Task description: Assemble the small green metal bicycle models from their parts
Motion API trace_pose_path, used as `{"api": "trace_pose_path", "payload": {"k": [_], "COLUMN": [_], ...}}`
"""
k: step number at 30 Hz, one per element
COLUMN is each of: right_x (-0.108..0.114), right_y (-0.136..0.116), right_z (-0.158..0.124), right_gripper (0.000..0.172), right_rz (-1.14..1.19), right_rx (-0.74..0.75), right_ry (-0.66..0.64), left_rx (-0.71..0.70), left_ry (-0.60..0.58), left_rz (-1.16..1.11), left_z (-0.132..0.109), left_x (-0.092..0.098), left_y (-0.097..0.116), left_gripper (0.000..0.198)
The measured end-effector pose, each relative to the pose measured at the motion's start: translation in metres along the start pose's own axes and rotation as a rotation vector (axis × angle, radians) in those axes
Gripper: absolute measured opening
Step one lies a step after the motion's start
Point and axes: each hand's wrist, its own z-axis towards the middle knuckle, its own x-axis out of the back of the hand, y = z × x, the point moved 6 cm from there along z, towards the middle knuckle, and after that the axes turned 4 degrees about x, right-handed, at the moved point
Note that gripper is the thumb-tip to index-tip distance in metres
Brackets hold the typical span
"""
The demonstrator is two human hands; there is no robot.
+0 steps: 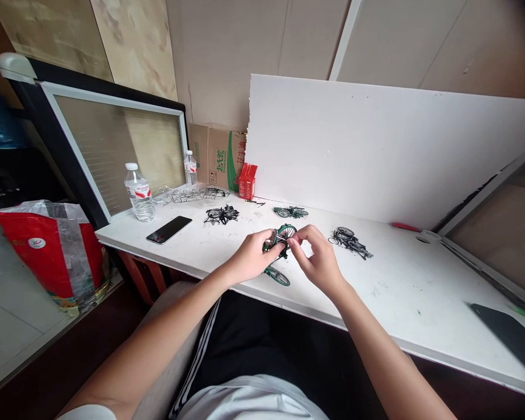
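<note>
Close to the table's front edge, my left hand (255,256) is closed around the frame of a small green model bicycle (277,276). The bicycle is tilted, with one wheel pointing away from me and the other low, nearer my lap. My right hand (317,256) pinches with thumb and forefinger at the upper wheel (287,232), beside a thin pale rod. Fingers cover the middle of the bicycle, so the exact spot of the pinch is hard to see. Another green model bicycle (290,212) lies just behind my hands.
On the white table (394,291) are dark model bicycle parts (221,214), another dark model bicycle (350,242), a phone (170,229), water bottles (142,201), black sprues (196,195) and a red box (247,181). A white panel (376,151) stands behind; a dark flat object (507,332) lies right.
</note>
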Motion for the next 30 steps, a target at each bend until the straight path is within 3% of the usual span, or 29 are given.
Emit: {"api": "trace_pose_path", "payload": {"k": [11, 24, 30], "right_x": [0.005, 0.009, 0.012], "right_y": [-0.001, -0.004, -0.004], "right_z": [0.000, 0.000, -0.001], "right_gripper": [0.024, 0.025, 0.020], "right_rz": [-0.001, 0.015, 0.029], "right_rx": [-0.057, -0.094, -0.037], "right_ry": [0.010, 0.038, 0.030], "left_rx": [-0.037, 0.029, 0.147], "left_ry": [-0.027, -0.051, -0.044], "left_rz": [0.013, -0.335, -0.525], "left_z": [-0.006, -0.003, 0.001], "left_x": [0.002, -0.012, -0.012], "left_y": [0.018, 0.004, 0.000], "left_gripper": [0.027, 0.044, 0.053]}}
